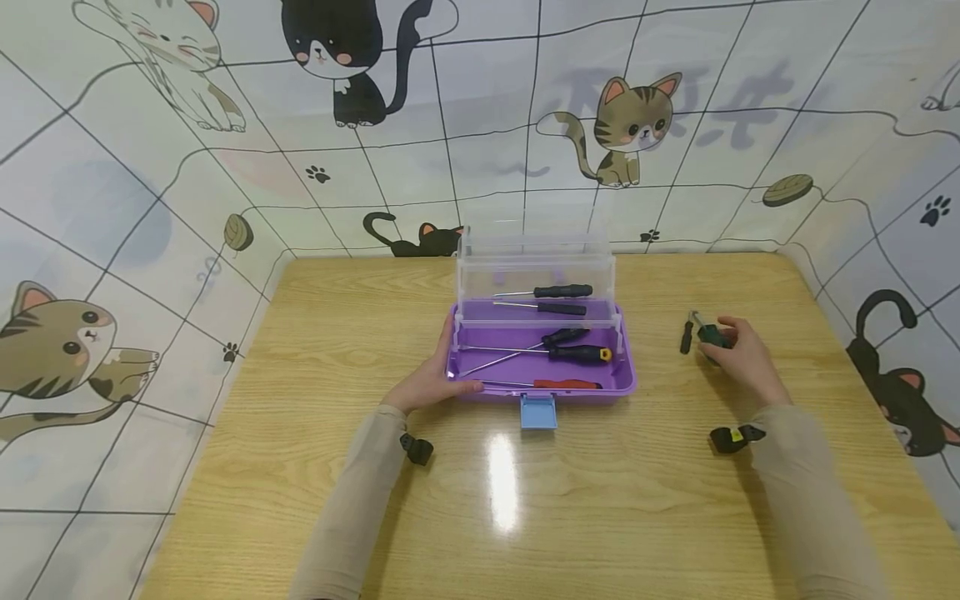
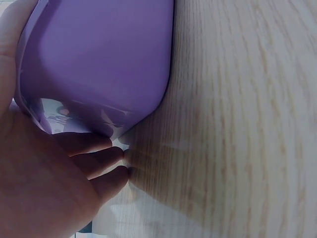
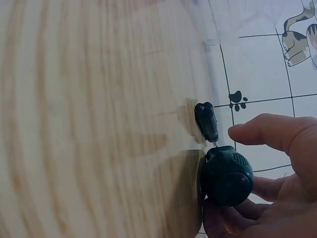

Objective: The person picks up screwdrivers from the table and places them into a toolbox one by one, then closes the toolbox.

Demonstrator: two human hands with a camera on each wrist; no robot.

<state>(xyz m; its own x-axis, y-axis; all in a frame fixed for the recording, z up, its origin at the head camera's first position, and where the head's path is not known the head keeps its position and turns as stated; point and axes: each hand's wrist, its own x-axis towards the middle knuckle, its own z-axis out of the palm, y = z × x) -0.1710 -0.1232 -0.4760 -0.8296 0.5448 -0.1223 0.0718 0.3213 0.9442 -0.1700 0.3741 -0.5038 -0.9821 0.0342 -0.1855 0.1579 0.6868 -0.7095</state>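
My left hand (image 1: pixel 429 379) holds the left end of a purple toolbox (image 1: pixel 628 379), thumb over its front rim. In the left wrist view its fingers (image 2: pixel 106 181) lie along the purple wall. On the right, my right hand (image 1: pixel 750 367) is around a stubby green-handled screwdriver (image 3: pixel 228 178) on the table. Fingers touch the handle's far side; the thumb stands apart from it. A small black screwdriver (image 1: pixel 686 337) lies just left of it. Inside the box are a red-handled screwdriver (image 1: pixel 567 385), a black-and-yellow one (image 1: pixel 581 354) and several other black ones.
The toolbox's clear lid (image 1: pixel 536 250) stands raised at the back. Its blue latch (image 1: pixel 538 412) hangs down in front. Walls with a cat print (image 1: pixel 637 133) enclose the wooden table (image 1: pixel 615 500) at the back and both sides.
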